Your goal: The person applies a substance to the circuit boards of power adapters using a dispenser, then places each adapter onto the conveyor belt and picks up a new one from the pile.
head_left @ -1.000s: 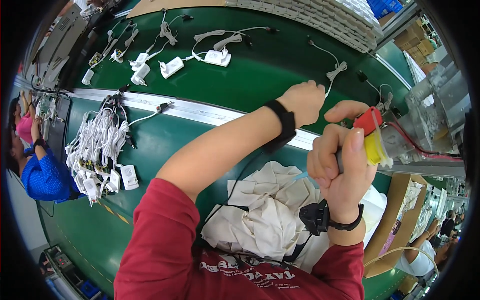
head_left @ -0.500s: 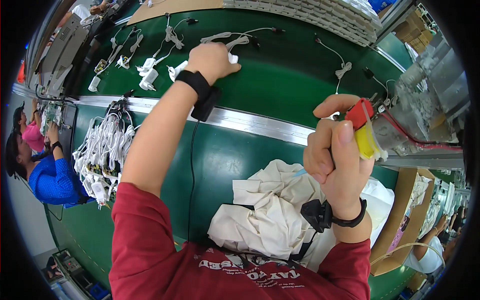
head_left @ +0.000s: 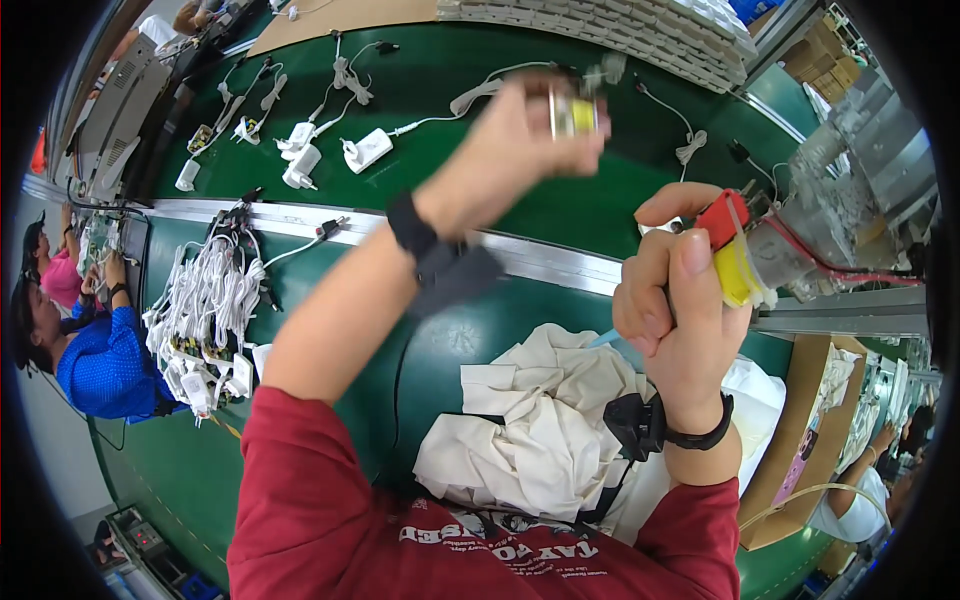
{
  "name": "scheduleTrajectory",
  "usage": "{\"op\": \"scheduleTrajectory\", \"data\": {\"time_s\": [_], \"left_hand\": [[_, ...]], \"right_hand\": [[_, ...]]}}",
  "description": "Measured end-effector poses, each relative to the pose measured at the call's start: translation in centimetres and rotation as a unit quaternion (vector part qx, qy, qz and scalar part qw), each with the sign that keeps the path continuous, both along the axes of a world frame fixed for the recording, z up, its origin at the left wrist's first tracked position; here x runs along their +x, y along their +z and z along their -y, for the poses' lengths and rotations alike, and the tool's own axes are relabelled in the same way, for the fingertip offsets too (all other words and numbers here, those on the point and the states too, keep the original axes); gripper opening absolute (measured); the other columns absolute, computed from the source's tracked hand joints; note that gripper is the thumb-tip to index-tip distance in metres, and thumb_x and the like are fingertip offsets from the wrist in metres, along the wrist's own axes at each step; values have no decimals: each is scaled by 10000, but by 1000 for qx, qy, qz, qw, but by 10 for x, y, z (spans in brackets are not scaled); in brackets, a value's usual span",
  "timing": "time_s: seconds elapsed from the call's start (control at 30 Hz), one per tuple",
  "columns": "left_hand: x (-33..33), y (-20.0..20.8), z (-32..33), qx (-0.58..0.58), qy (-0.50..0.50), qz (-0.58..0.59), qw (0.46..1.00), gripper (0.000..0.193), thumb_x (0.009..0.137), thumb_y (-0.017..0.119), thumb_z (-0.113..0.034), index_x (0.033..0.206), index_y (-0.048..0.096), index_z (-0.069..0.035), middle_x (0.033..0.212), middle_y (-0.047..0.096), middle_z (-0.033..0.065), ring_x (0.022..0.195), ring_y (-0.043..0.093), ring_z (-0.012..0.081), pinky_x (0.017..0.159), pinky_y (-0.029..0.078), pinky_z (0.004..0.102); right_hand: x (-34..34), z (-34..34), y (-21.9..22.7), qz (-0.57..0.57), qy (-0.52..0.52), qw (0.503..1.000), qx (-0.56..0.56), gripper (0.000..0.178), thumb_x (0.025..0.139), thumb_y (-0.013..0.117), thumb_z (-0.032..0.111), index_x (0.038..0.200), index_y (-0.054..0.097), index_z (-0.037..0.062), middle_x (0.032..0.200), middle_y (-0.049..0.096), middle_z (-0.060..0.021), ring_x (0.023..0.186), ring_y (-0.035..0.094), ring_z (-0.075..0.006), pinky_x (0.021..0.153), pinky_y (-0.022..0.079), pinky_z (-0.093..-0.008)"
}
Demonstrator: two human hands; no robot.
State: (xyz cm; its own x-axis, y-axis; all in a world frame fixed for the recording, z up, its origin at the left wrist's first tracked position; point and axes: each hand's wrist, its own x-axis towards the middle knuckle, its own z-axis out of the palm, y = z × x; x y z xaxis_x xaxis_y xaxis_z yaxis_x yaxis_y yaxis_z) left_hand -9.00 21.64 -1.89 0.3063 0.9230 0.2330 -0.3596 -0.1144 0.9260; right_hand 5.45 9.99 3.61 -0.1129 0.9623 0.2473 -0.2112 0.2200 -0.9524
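My left hand (head_left: 530, 130), blurred, is raised over the far green belt. Its fingers are closed on a small circuit board (head_left: 575, 116) with a yellow block. My right hand (head_left: 680, 300) has curled fingers just beside the red switch (head_left: 721, 220) and yellow band (head_left: 736, 279) of a grey taped cylinder (head_left: 800, 245). What these fingers hold is hidden; a small white bit (head_left: 677, 225) shows between them. Below the hand a pale-blue stick (head_left: 606, 339) pokes out. Left of my left hand, a white power adapter (head_left: 368, 150) lies on the belt with its cord.
More corded adapters (head_left: 300, 165) lie on the belt. A heap of white cables (head_left: 215, 290) rests left of my arm. Cream cloth (head_left: 550, 420) lies before me, with a cardboard box (head_left: 815, 440) at right. White trays (head_left: 600, 35) are stacked behind. A person in blue (head_left: 110, 345) works at left.
My left hand has moved right from beside the white adapter and now shows the circuit board in its fingers. The adapter is uncovered. My right hand has barely moved.
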Motion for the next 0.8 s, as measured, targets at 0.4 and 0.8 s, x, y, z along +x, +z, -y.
{"op": "scheduleTrajectory", "data": {"time_s": [0.4,0.8], "left_hand": [[23,-70,131,-353,-223,135,899,380,931,475,-83,1282,335,-43,1198,501,122,1069,560,205,815,546,354],[15,-71,126,-267,-266,118,919,418,917,492,-50,1301,328,-28,1257,489,121,1143,530,233,777,566,338]], "right_hand": [[13,-28,-9,20,-74,997,7,308,972,396,332,983,427,25,479,313,29,349,258,-49,340,224,-207],[3,-29,-21,5,-56,998,11,279,959,420,351,871,366,91,470,314,26,339,250,-56,334,216,-210]]}}
